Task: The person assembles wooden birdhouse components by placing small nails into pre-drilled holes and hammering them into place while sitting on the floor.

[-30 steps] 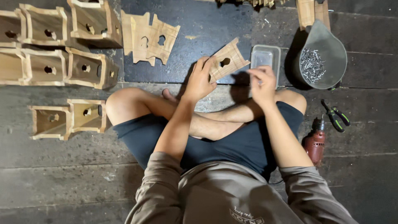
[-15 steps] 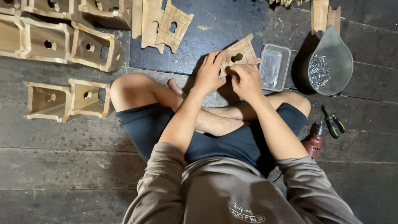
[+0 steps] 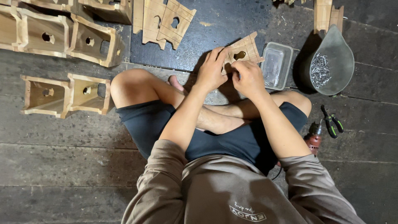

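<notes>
Person sits cross-legged on dark plank floor [image 3: 62,166], both hands out front on a small wooden panel [image 3: 244,49] w/ a keyhole-shaped cutout. Panel lies tilted on the dark mat [image 3: 215,29] just past the knees. Left hand [image 3: 211,70] lies over the panel's left edge, fingers curled around it, gripping. Right hand [image 3: 248,79] is at the panel's lower edge, fingertips bunched together against the wood; can't tell if they pinch anything small. The 2 hands nearly touch each other.

Just right of the panel: clear plastic tub [image 3: 277,65], rectangular. Further right, a grey teardrop-shaped scoop [image 3: 338,54] w/ a heap of nails [image 3: 320,70] inside. By the right knee, green-handled pliers [image 3: 333,125] on the floor and a reddish drill [image 3: 314,139], partly hidden by the leg.

Upper mat: more flat panels [image 3: 166,20] w/ same cutout, overlapping. Left side: several open wooden boxes w/ round holes, one row at top [image 3: 62,35], a pair [image 3: 64,94] lower, near the left knee. Two wood strips [image 3: 325,14] at top right, above the scoop
</notes>
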